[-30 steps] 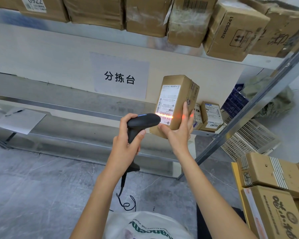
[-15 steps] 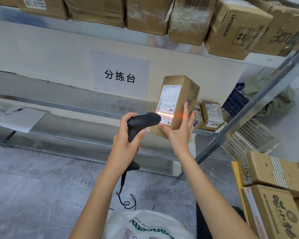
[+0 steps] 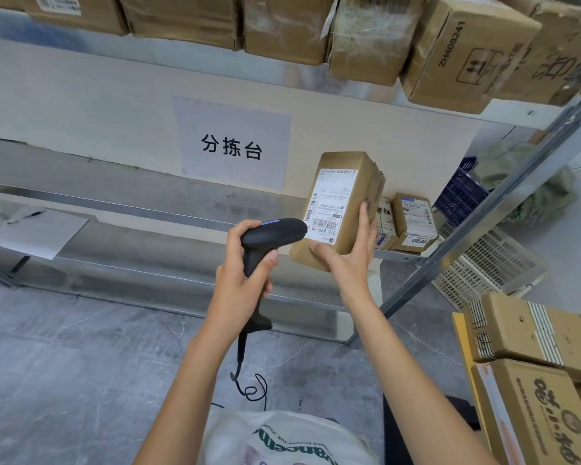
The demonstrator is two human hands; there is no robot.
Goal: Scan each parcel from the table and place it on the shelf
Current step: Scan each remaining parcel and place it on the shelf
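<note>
My right hand [image 3: 348, 260] grips a brown cardboard parcel [image 3: 339, 196] from below, holding it upright with its white shipping label facing me. My left hand [image 3: 240, 280] holds a black handheld barcode scanner [image 3: 269, 238] by its grip, its head right beside the label's lower edge. No red scan light shows on the label. The scanner's cable hangs down toward the floor. The metal shelf [image 3: 148, 209] runs behind both hands.
Two small labelled parcels [image 3: 410, 223] stand on the shelf just right of the held one. Several cardboard boxes [image 3: 450, 52] line the upper shelf. More boxes [image 3: 534, 364] are stacked at the right. A paper sheet [image 3: 37, 233] lies on the shelf at left. White crates [image 3: 490, 266] sit behind the slanted shelf post.
The red scan line that lit the label and my right fingers has gone out. Both hands and the parcel have stayed almost in place.
</note>
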